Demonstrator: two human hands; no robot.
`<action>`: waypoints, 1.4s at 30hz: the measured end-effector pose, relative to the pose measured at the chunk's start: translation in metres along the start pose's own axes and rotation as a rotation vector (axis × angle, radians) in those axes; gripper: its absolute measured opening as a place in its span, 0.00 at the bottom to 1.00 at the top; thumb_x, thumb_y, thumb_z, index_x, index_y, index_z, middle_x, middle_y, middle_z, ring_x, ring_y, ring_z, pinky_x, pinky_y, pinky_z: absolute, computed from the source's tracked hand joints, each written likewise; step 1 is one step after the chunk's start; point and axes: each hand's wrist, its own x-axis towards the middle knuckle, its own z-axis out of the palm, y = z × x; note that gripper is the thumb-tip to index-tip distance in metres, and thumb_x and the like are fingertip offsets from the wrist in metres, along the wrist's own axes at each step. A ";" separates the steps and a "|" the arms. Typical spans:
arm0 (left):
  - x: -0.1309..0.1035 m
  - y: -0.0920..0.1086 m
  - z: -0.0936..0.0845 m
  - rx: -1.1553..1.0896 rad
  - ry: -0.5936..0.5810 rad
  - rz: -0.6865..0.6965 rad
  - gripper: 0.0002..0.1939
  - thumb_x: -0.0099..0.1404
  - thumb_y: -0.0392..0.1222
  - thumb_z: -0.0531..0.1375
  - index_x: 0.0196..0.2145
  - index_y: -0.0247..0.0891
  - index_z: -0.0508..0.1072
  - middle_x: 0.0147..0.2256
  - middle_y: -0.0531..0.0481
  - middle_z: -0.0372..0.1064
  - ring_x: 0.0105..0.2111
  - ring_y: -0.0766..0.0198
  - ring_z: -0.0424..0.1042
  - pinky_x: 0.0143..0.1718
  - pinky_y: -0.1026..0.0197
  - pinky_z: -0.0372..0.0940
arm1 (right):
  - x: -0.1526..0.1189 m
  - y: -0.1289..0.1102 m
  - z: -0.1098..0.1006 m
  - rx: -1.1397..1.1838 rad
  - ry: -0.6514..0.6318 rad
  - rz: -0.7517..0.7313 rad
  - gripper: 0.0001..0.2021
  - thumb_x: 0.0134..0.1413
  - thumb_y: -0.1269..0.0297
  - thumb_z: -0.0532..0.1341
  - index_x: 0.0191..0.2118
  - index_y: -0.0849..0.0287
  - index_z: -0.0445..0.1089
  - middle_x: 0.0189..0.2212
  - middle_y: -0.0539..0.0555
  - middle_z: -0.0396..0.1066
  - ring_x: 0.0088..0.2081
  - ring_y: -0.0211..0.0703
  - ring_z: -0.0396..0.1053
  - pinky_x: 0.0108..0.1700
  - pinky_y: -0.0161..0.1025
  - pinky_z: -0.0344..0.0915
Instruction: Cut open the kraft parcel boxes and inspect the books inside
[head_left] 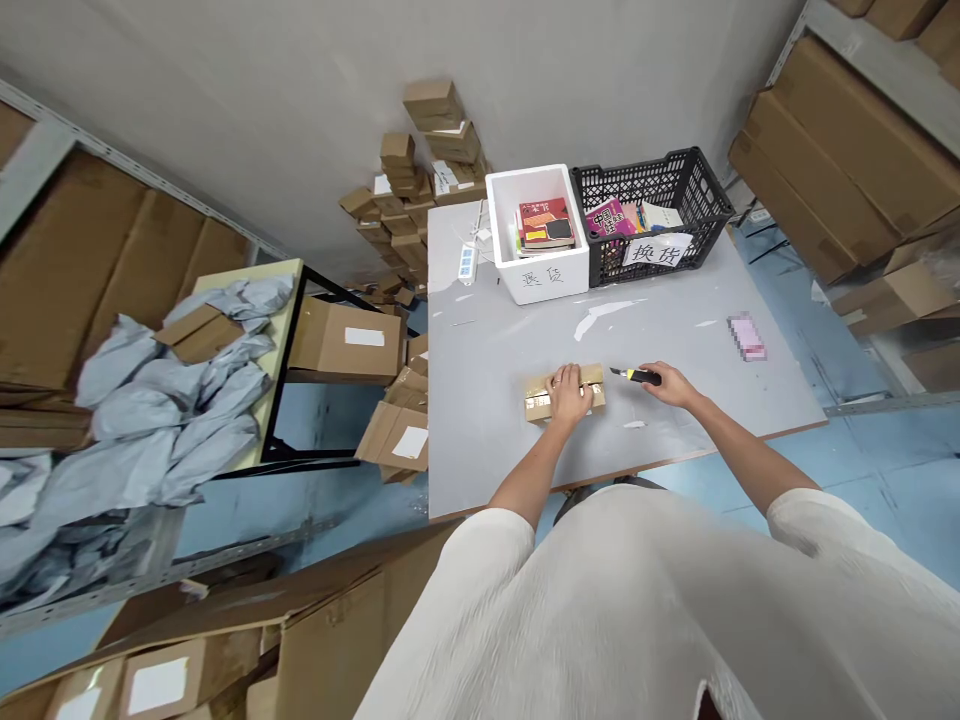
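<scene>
A small cardboard box (535, 400) with shiny tape along it lies on the grey table (495, 460). Across its top, my left hand (569, 396) presses down, fingers curled toward the far edge, holding it in place. To the right, my right hand (670, 384) is closed round the handle of a black and yellow utility knife (636, 376). The blade is out and points left at the box's right end, a short gap away from it.
At the table's back stand a white foam box (536, 283) and a black crate (701, 225), both holding books. A power strip (467, 263) lies back left, a pink blurred item (747, 336) right. Cartons (360, 340) and grey parcels (161, 400) crowd the left.
</scene>
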 end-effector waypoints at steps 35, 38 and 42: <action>0.008 0.016 0.014 -0.061 -0.271 0.230 0.46 0.75 0.63 0.59 0.81 0.43 0.49 0.81 0.36 0.42 0.81 0.41 0.39 0.79 0.32 0.35 | -0.008 0.097 0.038 -0.248 -0.034 0.700 0.26 0.68 0.56 0.61 0.67 0.60 0.67 0.62 0.69 0.67 0.62 0.65 0.66 0.61 0.55 0.66; 0.004 0.007 0.006 -0.091 -0.233 0.213 0.39 0.78 0.59 0.57 0.79 0.43 0.54 0.80 0.36 0.47 0.81 0.41 0.42 0.78 0.32 0.36 | -0.010 0.097 0.037 -0.245 -0.024 0.693 0.27 0.67 0.55 0.61 0.67 0.60 0.67 0.62 0.70 0.67 0.62 0.67 0.66 0.63 0.59 0.65; -0.006 -0.018 -0.007 -0.132 -0.111 0.071 0.31 0.79 0.51 0.53 0.75 0.43 0.60 0.78 0.35 0.50 0.79 0.41 0.46 0.77 0.31 0.39 | 0.000 0.077 0.034 -0.125 0.058 0.501 0.28 0.68 0.54 0.58 0.68 0.59 0.68 0.62 0.70 0.67 0.62 0.67 0.67 0.65 0.61 0.64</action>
